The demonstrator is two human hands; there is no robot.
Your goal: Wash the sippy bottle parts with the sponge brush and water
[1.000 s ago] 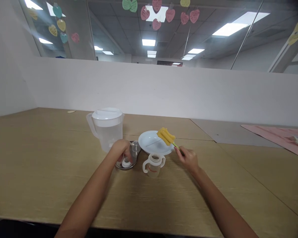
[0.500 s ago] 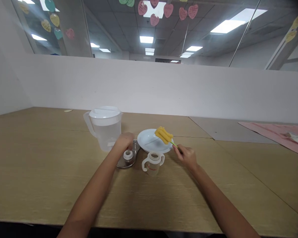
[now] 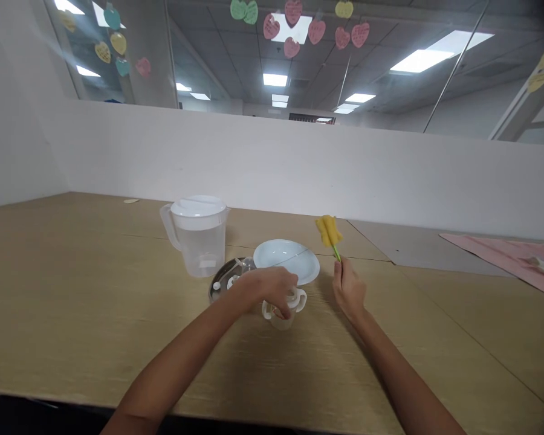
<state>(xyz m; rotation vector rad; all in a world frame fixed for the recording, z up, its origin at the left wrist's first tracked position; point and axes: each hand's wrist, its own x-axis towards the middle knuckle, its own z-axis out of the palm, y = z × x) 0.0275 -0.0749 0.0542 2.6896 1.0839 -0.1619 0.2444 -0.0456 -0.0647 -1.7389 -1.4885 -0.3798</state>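
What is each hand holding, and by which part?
The right hand holds the yellow sponge brush by its green handle. The left hand is at the two-handled cup's upper part; whether it grips cannot be told.

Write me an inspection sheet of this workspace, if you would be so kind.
Surface: wood-toned tabletop, seams visible.
Things handled: two-handled cup, upright; yellow sponge brush, raised.
Clutter: white dish beyond the cup; metal tray bearing small parts; lidded pitcher; pink cloth at the right.
Hands: left hand at the cup's top, grip unclear; right hand around the brush's handle.
Cables: nothing seen.
Surroundings: white wall; glass above, heart-shaped notes.
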